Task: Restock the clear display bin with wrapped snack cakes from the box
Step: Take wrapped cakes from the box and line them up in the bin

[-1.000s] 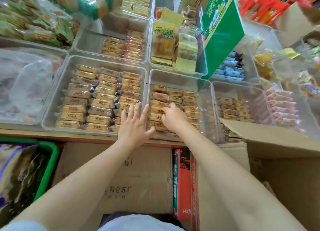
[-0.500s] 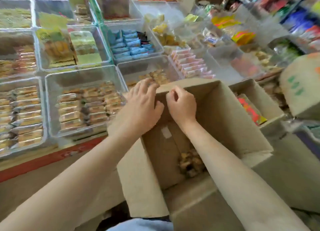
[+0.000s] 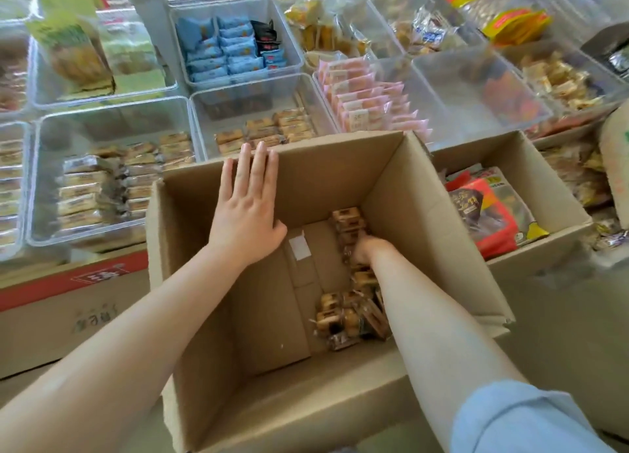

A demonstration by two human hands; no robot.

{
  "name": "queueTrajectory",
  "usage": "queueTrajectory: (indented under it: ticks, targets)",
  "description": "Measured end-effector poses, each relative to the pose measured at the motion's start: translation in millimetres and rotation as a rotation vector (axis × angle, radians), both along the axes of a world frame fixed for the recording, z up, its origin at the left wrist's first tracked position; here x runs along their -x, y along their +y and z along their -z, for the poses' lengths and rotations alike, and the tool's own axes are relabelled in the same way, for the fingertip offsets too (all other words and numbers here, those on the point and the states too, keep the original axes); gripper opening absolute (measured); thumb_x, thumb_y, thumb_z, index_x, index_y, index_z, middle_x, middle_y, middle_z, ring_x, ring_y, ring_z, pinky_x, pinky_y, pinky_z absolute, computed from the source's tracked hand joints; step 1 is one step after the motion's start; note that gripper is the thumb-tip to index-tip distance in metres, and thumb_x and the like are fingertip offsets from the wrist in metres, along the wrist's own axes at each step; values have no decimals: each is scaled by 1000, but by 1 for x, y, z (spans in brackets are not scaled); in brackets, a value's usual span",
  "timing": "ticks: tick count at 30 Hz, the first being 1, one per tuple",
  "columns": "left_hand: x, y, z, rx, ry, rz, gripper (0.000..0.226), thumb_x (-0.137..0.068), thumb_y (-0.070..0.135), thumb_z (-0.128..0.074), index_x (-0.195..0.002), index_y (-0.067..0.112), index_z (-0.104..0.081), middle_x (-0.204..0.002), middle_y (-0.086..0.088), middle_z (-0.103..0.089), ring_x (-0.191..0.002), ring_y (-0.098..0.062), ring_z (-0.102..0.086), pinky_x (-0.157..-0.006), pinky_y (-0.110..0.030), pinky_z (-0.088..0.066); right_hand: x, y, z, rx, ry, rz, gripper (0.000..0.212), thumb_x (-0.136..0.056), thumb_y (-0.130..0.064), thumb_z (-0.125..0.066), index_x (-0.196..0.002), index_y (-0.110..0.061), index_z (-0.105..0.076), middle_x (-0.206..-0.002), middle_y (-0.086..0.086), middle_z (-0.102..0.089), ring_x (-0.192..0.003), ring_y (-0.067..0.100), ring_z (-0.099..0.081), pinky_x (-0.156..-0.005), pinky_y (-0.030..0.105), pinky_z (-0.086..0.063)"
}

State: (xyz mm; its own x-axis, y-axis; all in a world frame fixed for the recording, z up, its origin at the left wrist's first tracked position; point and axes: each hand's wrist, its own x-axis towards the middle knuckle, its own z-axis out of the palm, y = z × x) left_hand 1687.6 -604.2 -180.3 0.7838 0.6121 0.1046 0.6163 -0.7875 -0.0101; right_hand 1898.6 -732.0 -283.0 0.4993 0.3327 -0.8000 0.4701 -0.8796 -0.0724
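Shelves of clear bins fill the background, and the open box [image 3: 401,194] sits in front. Left hand [image 3: 246,207] lies flat, fingers straight, against its far wall. Right hand [image 3: 366,250] is down at the bottom among the cakes [image 3: 350,313]; its grip can't be made out. Beyond the left fingertips sits the bin [image 3: 238,102], part-filled.

A display shelf [image 3: 102,255] carries clear bins [image 3: 112,119] side by side (each holding wrapped snacks).

two hands [image 3: 246,211], two open cardboard boxes [image 3: 391,166], roughly a dozen snack cakes [image 3: 347,316] inside one
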Motion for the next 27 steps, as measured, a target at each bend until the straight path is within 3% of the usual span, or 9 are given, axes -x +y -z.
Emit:
queueTrajectory:
  ticks: [5,8,11,13,15,18,20,23,27]
  targets:
    - [-2,2,-2,1,4,-5,108,-89,44,-61,-161,10,11,-170,-13,11,-155,-32,17,-126,-51,7,-10,8,9,-58,-55,-110,59,-100,-14,-51,-155,-16,-28,-150,16,-44,-128,35,-52,-97,43,-50]
    - [-1,0,-5,67,-43,7,110,-88,49,-63,-162,11,8,-170,-12,11,-155,-30,18,-126,-49,9,-9,24,-20,-306,308,181,42,-102,-20,-53,-142,-12,-43,-118,15,-64,-90,28,-69,-68,37,-60]
    - [6,-2,-13,169,-99,53,107,-86,64,-62,-164,17,-5,-171,-8,8,-155,-25,19,-126,-46,11,1,40,-69,-482,630,481,34,-101,-29,-51,-122,-3,-57,-93,16,-73,-56,21,-62,-46,24,-46]
    - [10,-7,-23,325,-190,87,100,-84,66,-66,-162,25,-19,-171,-4,-1,-157,-22,13,-126,-45,5,11,49,-96,-555,758,500,35,-99,-35,-51,-109,-3,-63,-86,15,-72,-54,20,-56,-49,25,-40]
    - [14,-15,-31,430,-358,92,81,-85,54,-73,-152,25,-41,-164,-4,-30,-155,-23,-17,-125,-48,-17,25,55,-123,-610,803,427,42,-102,-43,-48,-106,-5,-65,-87,17,-70,-57,19,-57,-53,26,-42]
    - [27,-10,-52,474,-622,-34,42,-89,35,-76,-126,21,-63,-119,5,-67,-106,-8,-60,-93,-26,-53,47,67,-154,-655,765,262,59,-105,-54,-37,-108,-3,-66,-80,16,-64,-57,19,-57,-53,25,-44]
    - [42,8,-71,645,-742,-182,24,-92,38,-72,-114,29,-66,-102,16,-70,-90,-3,-65,-76,-15,-53,61,76,-171,-683,686,181,66,-104,-59,-32,-113,-3,-66,-74,14,-61,-55,18,-54,-52,25,-43]
    - [74,46,-90,1030,-943,-302,12,-97,34,-67,-104,26,-72,-94,5,-77,-93,-11,-73,-71,-26,-60,86,96,-193,-785,636,106,69,-102,-64,-31,-116,-7,-67,-79,16,-64,-60,19,-55,-56,27,-45]
    - [122,86,-98,1094,-1040,-275,11,-99,26,-64,-103,22,-74,-87,3,-77,-81,-7,-71,-65,-20,-57,137,140,-215,-938,645,-106,52,-101,-54,-47,-118,-8,-64,-97,13,-71,-73,23,-61,-58,26,-48]
